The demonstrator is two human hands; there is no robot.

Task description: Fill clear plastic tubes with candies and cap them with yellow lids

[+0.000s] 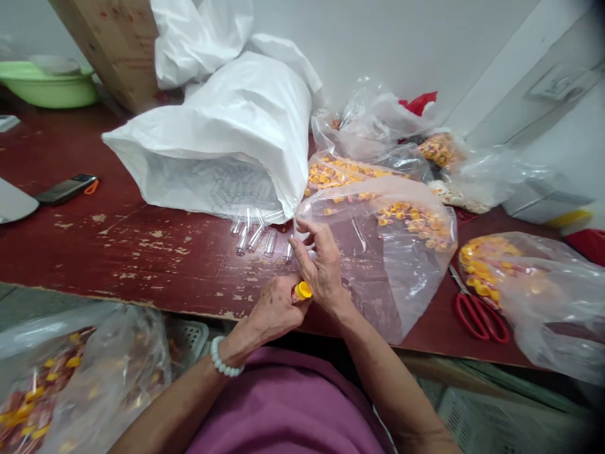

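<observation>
Yellow cap [302, 291] sits between your two hands, low in the middle of the frame. Your left hand [274, 310] is clenched around what lies under the cap, and that part is hidden. Your right hand [321, 265] presses on the cap from above, fingers half spread. About five clear tubes [255, 238] lie just above your hands, by the mouth of one big white sack [227, 139]. Clear bags of yellow caps [401, 221] lie at right. One pair of red scissors [477, 312] rests at lower right. One phone [66, 188] lies at left. Writing on the cardboard box [118, 44] is too blurry to read.
</observation>
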